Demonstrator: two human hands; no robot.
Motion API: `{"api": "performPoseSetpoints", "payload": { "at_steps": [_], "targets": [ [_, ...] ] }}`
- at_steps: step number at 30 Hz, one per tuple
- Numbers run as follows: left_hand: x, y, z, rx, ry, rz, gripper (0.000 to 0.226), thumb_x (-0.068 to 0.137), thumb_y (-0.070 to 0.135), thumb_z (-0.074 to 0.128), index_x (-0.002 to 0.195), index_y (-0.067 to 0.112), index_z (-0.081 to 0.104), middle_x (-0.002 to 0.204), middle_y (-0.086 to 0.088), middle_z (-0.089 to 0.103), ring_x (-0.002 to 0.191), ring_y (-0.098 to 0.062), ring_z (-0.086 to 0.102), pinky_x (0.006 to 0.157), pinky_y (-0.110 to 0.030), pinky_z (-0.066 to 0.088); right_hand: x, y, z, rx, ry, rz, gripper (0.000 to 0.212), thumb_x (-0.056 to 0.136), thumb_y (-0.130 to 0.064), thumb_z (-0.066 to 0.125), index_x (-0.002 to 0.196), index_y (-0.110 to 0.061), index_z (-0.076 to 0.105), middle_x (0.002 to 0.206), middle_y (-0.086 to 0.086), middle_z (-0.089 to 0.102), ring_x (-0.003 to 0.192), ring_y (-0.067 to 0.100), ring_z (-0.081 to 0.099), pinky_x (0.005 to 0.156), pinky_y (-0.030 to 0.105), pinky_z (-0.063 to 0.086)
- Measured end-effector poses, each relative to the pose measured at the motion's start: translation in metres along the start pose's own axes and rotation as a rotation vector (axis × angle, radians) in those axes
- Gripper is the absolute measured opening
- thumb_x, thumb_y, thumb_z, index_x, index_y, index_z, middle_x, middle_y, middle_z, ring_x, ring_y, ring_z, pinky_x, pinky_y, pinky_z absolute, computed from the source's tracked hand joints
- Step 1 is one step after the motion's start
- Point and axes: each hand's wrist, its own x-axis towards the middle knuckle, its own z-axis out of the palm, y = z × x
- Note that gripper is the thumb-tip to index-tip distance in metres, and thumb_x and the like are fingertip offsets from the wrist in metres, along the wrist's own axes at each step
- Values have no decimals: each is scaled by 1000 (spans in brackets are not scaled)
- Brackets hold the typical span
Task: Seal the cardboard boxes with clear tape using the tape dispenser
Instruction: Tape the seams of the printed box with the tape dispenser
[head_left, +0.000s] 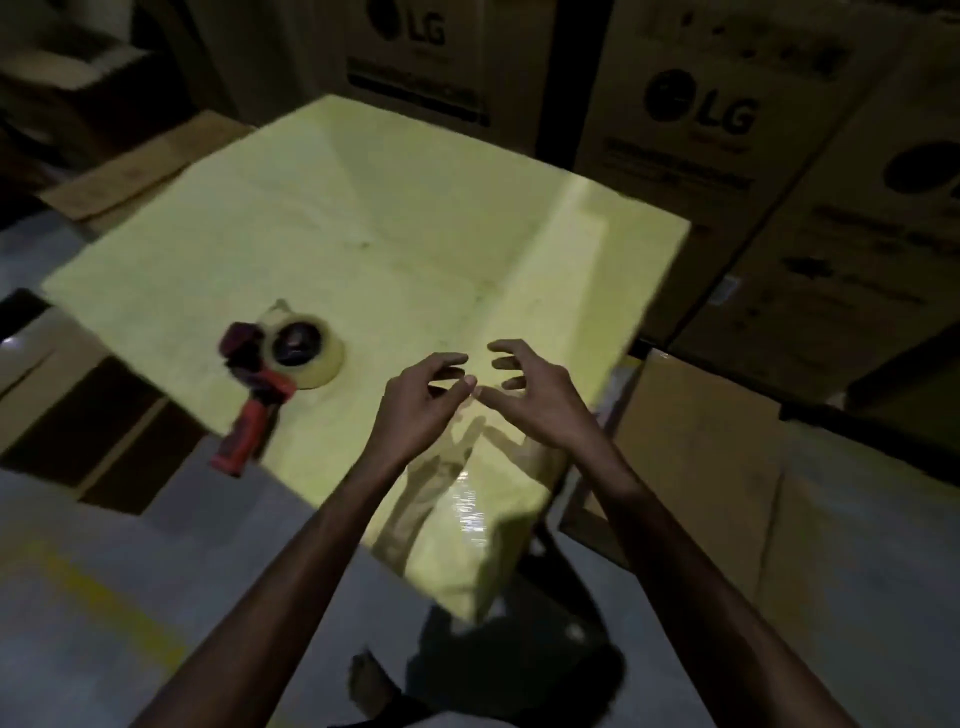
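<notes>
A large pale yellow cardboard box (322, 244) fills the middle of the view, its top flaps closed. A strip of clear tape (470, 512) shines along the seam and down the near corner. The red tape dispenser (275, 374) with its clear roll lies on the box top at the left, untouched. My left hand (421, 405) and my right hand (530, 395) hover side by side just above the seam, fingers spread and loosely bent, thumbs almost meeting. Neither hand holds anything.
Tall brown printed cartons (696, 130) stand stacked behind and to the right. A plain brown box (701, 457) sits at the right, and flattened cardboard (88, 415) lies on the grey floor at the left. My bare foot (371, 680) shows below the box.
</notes>
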Motion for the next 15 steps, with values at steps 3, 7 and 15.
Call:
{"api": "performPoseSetpoints", "payload": {
  "at_steps": [3,7,15],
  "targets": [
    [0,-43,-92,10,42,5,35,97,36,70,130,25,69,120,7,74,96,6,69,81,-18,57,6,-95,65,26,-58,-94,61,83,-55,77,137,-40,53,127,-12,66,106,5,66,94,35,57],
    [7,-80,-197,-42,111,28,27,99,25,69,126,19,71,111,8,74,91,10,68,66,-11,53,20,-183,136,54,-48,-119,55,87,-41,78,137,-32,56,127,-9,65,109,12,66,85,41,61],
    [49,-151,-333,-145,222,-64,29,100,25,68,128,17,70,116,2,74,90,7,69,60,-7,49,93,-301,255,0,-144,-180,55,90,-48,73,139,-31,55,125,-5,68,106,10,65,91,34,55]
  ]
}}
